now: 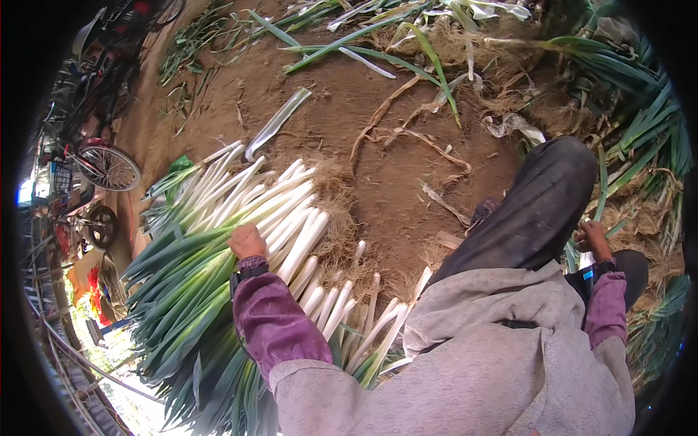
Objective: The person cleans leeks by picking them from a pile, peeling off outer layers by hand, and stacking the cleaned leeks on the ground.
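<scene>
A large heap of Welsh onions (297, 212), with white stalks, green leaves and fibrous roots, lies on the ground at my left. My left hand (248, 241) rests on top of this heap, its fingers curled around stalks where white turns to green. On the far side of my bent knee, my right hand (593, 240) is held low with its fingers bent. Beneath it are a white stalk (586, 261) and some green leaves. My leg and the angle partly hide that spot, so I cannot tell whether the hand grips them.
More unsorted onions (649, 125) with tangled roots lie along the right side. Loose leaves (354, 52) and dry peelings (436, 147) litter the bare earth (327, 120). A peeled sheath (278, 122) lies beyond the heap. Bicycles (106, 166) stand at the far left.
</scene>
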{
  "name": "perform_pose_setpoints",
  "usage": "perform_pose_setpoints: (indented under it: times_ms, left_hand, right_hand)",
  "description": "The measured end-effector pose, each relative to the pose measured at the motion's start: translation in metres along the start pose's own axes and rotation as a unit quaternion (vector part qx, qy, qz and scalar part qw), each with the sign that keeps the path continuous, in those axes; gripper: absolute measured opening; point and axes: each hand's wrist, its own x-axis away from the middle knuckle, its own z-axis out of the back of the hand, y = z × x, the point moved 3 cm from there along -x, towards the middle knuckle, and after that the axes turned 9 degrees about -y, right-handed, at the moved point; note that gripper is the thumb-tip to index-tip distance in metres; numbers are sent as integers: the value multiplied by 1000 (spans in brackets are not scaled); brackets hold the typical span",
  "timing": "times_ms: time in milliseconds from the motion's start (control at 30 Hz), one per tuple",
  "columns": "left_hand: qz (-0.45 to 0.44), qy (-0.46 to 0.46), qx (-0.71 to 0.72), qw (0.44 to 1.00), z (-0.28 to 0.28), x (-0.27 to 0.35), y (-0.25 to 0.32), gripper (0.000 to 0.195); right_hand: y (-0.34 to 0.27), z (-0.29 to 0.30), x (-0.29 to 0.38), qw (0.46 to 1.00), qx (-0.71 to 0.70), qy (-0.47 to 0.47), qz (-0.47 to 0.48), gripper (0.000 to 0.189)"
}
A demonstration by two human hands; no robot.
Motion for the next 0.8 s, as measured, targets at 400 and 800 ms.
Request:
perform_pose_setpoints:
  times_ms: [400, 800]
  left_hand:
    - [-39, 48, -88, 994, -8, -1, -17, 8]
    - [-11, 127, -123, 984, 5, 13, -25, 6]
  right_hand:
    - [8, 4, 0, 999, -19, -39, -11, 41]
    - [3, -1, 3, 999, -31, -19, -3, 30]
